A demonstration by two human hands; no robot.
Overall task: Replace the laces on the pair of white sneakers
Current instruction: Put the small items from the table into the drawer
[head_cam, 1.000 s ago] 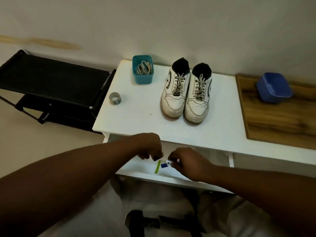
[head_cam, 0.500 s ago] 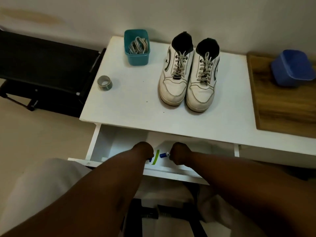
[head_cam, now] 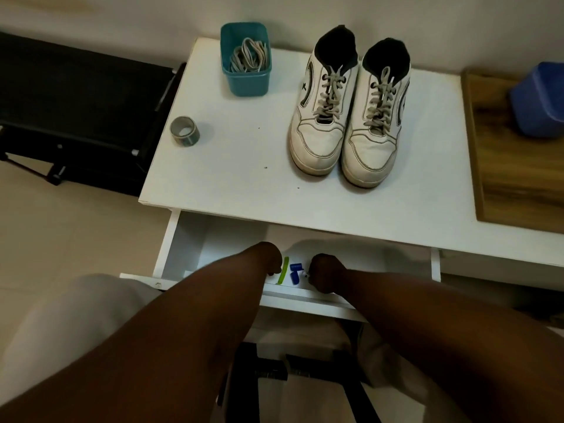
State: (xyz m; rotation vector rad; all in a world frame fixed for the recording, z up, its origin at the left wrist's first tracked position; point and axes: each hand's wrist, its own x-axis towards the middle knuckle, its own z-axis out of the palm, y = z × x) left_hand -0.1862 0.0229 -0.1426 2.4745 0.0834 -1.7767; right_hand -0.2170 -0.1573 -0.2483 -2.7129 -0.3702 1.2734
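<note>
The pair of white sneakers (head_cam: 348,117) stands laced with grey laces at the back of the white table (head_cam: 232,178), toes toward me. A teal bin (head_cam: 246,61) to their left holds spare grey laces (head_cam: 250,56). Both my hands are down in the open drawer (head_cam: 213,239) below the table's front edge. My left hand (head_cam: 268,257) has its fingers curled next to a green strip (head_cam: 283,270); what it holds is hidden. My right hand (head_cam: 325,273) is curled, its fingertips pinching a small white piece (head_cam: 305,273) beside blue caps (head_cam: 294,271).
A roll of grey tape (head_cam: 184,131) lies on the table's left side. A wooden board (head_cam: 518,178) with a blue container (head_cam: 540,99) adjoins the table on the right. A black rack (head_cam: 76,111) stands to the left. My lap is under the drawer.
My view has tipped down and moved closer to the table. Both hands stay curled in the drawer near the green strip and blue caps, a little further apart.
</note>
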